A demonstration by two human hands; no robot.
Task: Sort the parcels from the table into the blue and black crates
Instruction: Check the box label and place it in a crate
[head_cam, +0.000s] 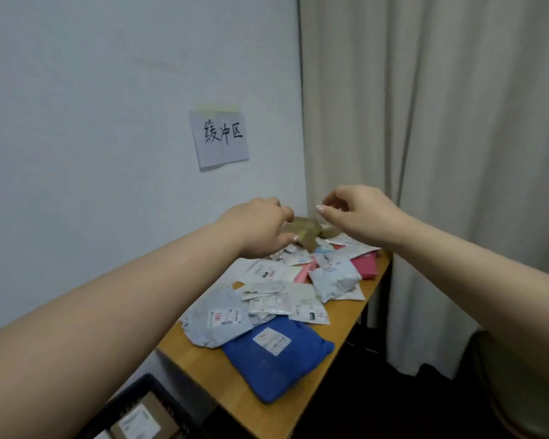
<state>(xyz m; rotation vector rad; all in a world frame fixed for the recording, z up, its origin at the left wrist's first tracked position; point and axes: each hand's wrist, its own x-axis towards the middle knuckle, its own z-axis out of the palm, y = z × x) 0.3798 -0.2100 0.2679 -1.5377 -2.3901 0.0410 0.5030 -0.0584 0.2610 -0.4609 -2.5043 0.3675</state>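
Both arms reach over a wooden table (203,362) heaped with parcels (295,289). The left hand (260,229) grips a brown cardboard box (305,231) at the pile's far end, toward twelve o'clock. The right hand (358,213) hovers just beside it, fingers curled and empty. A black crate (133,403) holding boxes sits at seven o'clock.

Two hands (260,229) (358,213), one blue parcel (276,359), one black crate (133,403)

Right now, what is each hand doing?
Left hand: closed on the brown cardboard box.
Right hand: empty, fingers loosely curled, holding nothing.
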